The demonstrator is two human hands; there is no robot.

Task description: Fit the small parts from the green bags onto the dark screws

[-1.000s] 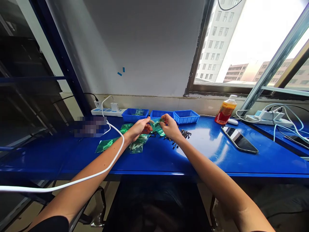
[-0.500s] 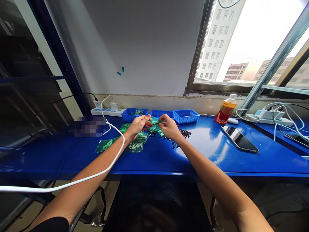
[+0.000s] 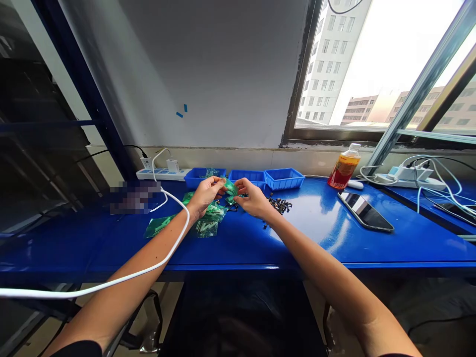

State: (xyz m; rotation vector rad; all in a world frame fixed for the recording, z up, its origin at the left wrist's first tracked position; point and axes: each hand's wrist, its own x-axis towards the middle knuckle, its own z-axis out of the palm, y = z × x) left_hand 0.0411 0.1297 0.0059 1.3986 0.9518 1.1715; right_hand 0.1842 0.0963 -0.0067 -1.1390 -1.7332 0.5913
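A small green plastic bag (image 3: 230, 187) is up between my two hands, above the blue table. My left hand (image 3: 204, 196) pinches its left side between thumb and fingers. At its right edge is my right hand (image 3: 253, 199), fingers curled together on the plastic. What the bag contains is too small to make out. More green bags (image 3: 207, 228) with pale slim pieces inside lie under and beside my left hand. Black screws (image 3: 279, 205) form a loose pile just right of my right hand, partly hidden by it.
Along the wall stand a blue bin (image 3: 193, 179) with bags inside and two more blue bins (image 3: 284, 179). A drink bottle (image 3: 344, 167) and a phone (image 3: 366, 212) are on the right. A white cable (image 3: 148, 267) crosses over my left forearm. Power strips (image 3: 163, 173) sit at the back.
Both hands have shifted slightly left with the green bag, and the bag is now bunched nearer my left fingertips. The view has turned a little.
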